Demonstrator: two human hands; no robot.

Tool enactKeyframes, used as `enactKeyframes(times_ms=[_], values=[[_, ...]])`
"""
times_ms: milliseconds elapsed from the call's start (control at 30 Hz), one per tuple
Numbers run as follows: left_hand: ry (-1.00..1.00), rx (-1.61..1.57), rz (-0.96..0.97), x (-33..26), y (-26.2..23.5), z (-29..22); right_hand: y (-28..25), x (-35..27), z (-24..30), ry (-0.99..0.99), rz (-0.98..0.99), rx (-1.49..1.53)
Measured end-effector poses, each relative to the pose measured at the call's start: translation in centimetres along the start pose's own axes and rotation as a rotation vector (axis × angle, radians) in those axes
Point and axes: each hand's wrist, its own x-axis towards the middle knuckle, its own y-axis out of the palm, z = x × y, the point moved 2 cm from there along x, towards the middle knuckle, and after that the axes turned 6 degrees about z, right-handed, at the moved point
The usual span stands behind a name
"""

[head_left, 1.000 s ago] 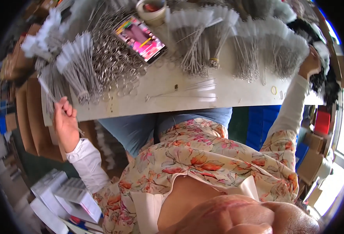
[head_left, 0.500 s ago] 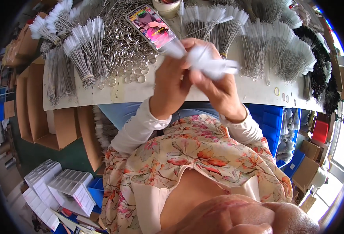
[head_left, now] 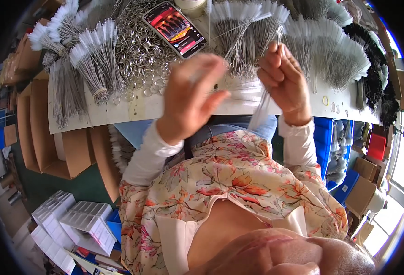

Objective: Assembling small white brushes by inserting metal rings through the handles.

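My right hand is closed, fingertips pinched around the thin wire stems of a small bunch of white-bristled wire brushes. Looped wire ends stick up above the fingers, while the white bristles hang down beside the palm, past the table edge. My left hand is held over the table's front part, fingers stretched out and somewhat blurred, with nothing seen in it. Between the hands, several white brush heads lie flat on the white table.
A heap of metal split rings spreads left of a lit phone. Bundles of wire brushes stand at left, more brush bundles at right. Cardboard boxes and a blue crate flank me below the table.
My hands were together around the white brushes; now they are apart. My right hand has moved right with the bunch, its bristles now hanging down. The left has let go. The phone's picture differs.
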Motion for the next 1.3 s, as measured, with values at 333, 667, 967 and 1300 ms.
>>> enactKeyframes(times_ms=[333,667,967,1300], values=[[-0.128,-0.574,0.302,-0.4,1.1,-1.1,3.8,-2.9,-1.1,0.259,0.207,-1.123],[0.031,-0.645,0.192,-0.8,1.1,-4.5,3.0,-5.8,-1.0,0.877,0.327,-0.420],[-0.761,-0.106,-0.076,-8.1,-2.1,2.5,-4.0,-10.0,4.0,0.353,-0.086,-2.505],[-0.621,0.171,0.185,-8.8,0.0,2.4,0.8,-5.2,-3.2,-0.103,0.066,-1.602]])
